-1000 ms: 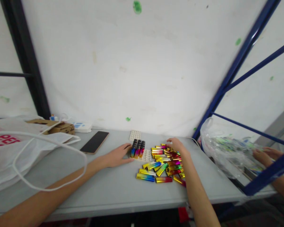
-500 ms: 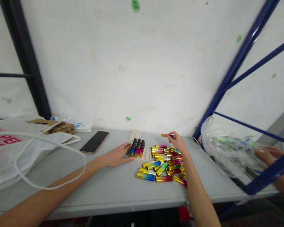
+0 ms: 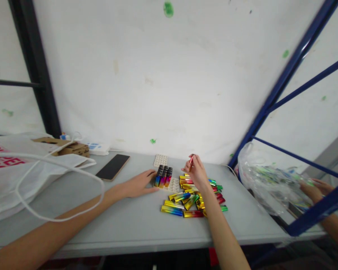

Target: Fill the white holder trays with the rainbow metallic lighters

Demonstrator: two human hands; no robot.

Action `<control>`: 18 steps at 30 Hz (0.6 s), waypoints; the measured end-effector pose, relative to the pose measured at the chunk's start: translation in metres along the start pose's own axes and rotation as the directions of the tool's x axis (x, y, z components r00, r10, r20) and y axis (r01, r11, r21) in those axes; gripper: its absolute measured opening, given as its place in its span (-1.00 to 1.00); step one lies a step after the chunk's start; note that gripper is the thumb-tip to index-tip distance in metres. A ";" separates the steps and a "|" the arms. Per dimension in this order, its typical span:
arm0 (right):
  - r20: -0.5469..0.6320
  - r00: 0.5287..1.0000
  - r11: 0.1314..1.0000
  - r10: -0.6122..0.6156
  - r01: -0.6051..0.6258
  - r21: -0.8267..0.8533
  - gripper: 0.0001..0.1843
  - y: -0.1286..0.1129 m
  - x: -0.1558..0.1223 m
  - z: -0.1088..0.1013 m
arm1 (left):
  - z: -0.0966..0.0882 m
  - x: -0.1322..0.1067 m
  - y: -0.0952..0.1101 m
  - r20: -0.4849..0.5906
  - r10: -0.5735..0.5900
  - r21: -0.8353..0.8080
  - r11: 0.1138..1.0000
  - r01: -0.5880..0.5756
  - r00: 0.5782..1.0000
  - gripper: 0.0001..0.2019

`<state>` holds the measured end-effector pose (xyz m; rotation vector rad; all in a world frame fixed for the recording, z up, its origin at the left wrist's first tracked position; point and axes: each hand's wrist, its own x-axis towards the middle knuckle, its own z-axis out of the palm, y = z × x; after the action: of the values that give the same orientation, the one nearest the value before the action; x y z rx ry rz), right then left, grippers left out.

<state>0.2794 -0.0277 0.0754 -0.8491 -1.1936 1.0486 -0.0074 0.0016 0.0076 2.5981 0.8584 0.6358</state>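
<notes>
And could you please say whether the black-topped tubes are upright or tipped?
Upright: the black-topped tubes stand in rows on the white tray, black ends up.

- A black phone [image 3: 113, 167] lies flat, screen up, left of centre.
- A white plastic bag [image 3: 2, 200] with red lettering fills the left edge.
- A white cable [image 3: 56, 220] loops across the lower left.
- A cardboard box [image 3: 74, 149] sits behind the bag, with a white box [image 3: 98, 149] on its right.
- A black post [image 3: 36, 67] slants down the upper left.
- A blue metal frame [image 3: 284, 74] crosses the right side, near a clear plastic bag [image 3: 260, 183].
</notes>
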 end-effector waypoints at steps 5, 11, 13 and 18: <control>0.087 0.995 0.987 0.053 -0.039 -0.155 -0.49 0.023 -0.008 0.014 | -0.001 0.000 0.003 0.019 -0.028 0.006 1.000 0.028 0.999 -0.34; -0.013 0.993 0.880 -0.115 0.096 -0.465 -0.47 0.045 -0.005 0.006 | -0.002 0.001 0.002 0.028 -0.025 -0.001 1.000 0.025 0.999 -0.38; -0.050 0.983 0.838 -0.179 0.125 -0.532 -0.51 0.054 -0.004 0.005 | -0.002 0.001 0.001 0.025 -0.017 0.006 1.000 0.016 1.000 -0.39; -0.076 0.977 0.824 -0.198 0.123 -0.553 -0.60 0.061 -0.006 0.007 | -0.001 0.001 0.000 0.032 -0.002 -0.019 1.000 0.003 0.999 -0.38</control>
<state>0.2611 -0.0140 0.0178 -1.2141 -1.4508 0.4962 -0.0076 0.0028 0.0087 2.5828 0.8415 0.5976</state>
